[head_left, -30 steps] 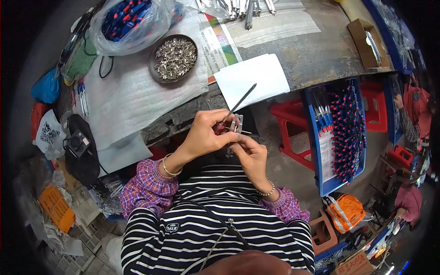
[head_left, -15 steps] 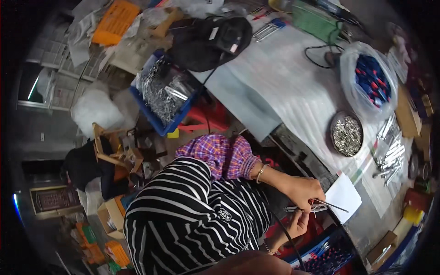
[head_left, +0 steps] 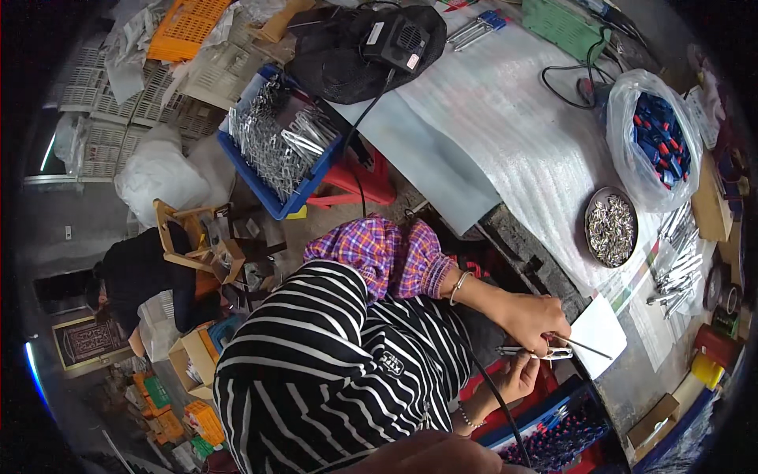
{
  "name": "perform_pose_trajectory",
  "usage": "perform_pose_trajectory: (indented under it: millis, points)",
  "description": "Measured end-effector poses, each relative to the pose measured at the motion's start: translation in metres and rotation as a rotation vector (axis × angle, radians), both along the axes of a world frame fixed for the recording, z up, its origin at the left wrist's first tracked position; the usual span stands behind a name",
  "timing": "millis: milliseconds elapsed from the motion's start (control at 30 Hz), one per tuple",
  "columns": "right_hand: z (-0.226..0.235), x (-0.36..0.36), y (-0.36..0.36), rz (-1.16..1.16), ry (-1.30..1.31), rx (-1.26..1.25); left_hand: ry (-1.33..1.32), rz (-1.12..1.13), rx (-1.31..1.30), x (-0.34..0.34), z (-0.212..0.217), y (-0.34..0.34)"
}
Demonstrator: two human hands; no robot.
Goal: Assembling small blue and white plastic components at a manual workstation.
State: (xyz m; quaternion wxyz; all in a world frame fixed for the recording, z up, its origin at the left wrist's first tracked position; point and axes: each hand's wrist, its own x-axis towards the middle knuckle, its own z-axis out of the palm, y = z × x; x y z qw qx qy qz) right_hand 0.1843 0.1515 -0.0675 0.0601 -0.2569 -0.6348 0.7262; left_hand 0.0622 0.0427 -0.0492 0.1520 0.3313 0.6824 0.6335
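Silvery metal piece (head_left: 560,354) (shirt (head_left: 304,347) black, white-striped)

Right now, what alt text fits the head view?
Left hand and right hand hold a metal part and thin rod at a bench edge. On the bench sit white paper, a bowl of metal bits and a clear bag of blue-and-red pieces.

The left hand (head_left: 535,322) hid one end of the thin rod (head_left: 588,347), and fingers covered part of the metal piece (head_left: 561,354). The top edge cut off the orange crate (head_left: 185,30); the bottom edge cropped the striped shirt (head_left: 316,379). The bowl's (head_left: 589,234) metal bits (head_left: 612,229) were too small to tell apart.
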Motion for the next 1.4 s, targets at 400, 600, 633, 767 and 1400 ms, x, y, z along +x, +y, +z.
perform_pose_trajectory:
  millis: [400, 600, 633, 767, 1400]
  points:
    - [0.003, 0.009, 0.003, -0.046, -0.044, 0.041, -0.06, -0.061, 0.051, 0.002, -0.005, 0.01]
    - [0.012, 0.001, 0.004, 0.075, -0.12, -0.051, -0.172, -0.021, -0.139, -0.002, 0.002, -0.001]
    - [0.012, 0.001, 0.001, 0.099, -0.107, -0.065, -0.195, -0.028, -0.249, -0.004, 0.01, -0.007]
    - [0.016, -0.006, -0.006, 0.002, 0.0, -0.253, -0.43, -0.075, -0.223, -0.006, 0.01, -0.003]
    - [0.008, 0.0, 0.002, -0.004, 0.045, -0.258, -0.554, -0.035, -0.157, 0.0, 0.012, 0.008]
